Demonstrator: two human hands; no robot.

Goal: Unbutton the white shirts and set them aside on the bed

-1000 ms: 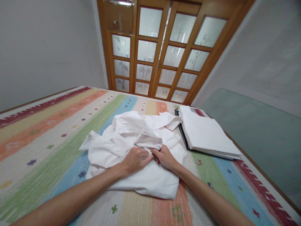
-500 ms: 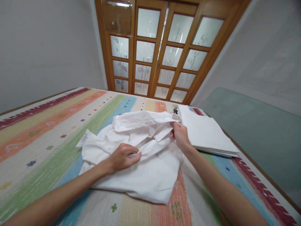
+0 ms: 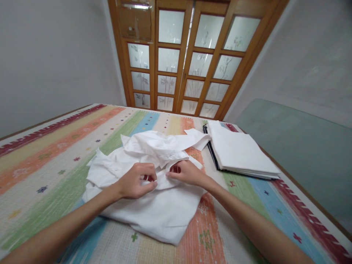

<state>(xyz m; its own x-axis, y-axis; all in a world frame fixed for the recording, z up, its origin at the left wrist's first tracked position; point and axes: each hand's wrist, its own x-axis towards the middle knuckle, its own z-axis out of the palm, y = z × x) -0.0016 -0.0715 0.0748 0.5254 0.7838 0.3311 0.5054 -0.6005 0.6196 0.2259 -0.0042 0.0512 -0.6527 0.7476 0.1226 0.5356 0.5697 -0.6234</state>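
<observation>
Across the middle of the striped cover [image 3: 60,157] lies a rumpled white shirt [image 3: 154,211], under both hands. The left hand [image 3: 139,179] has its fingers curled, thumb and forefinger nearly meeting at the fabric; the right hand [image 3: 185,172] bends likewise, just beside it, with a small gap at the fingertips. Whether either grips the cloth, I cannot tell. Rightward sits a stack of folded white cloth [image 3: 244,150], black-edged on its near-left side.

The right hand [image 3: 188,173] has returned across the white shirt [image 3: 156,214] to near the left hand [image 3: 136,179].
</observation>
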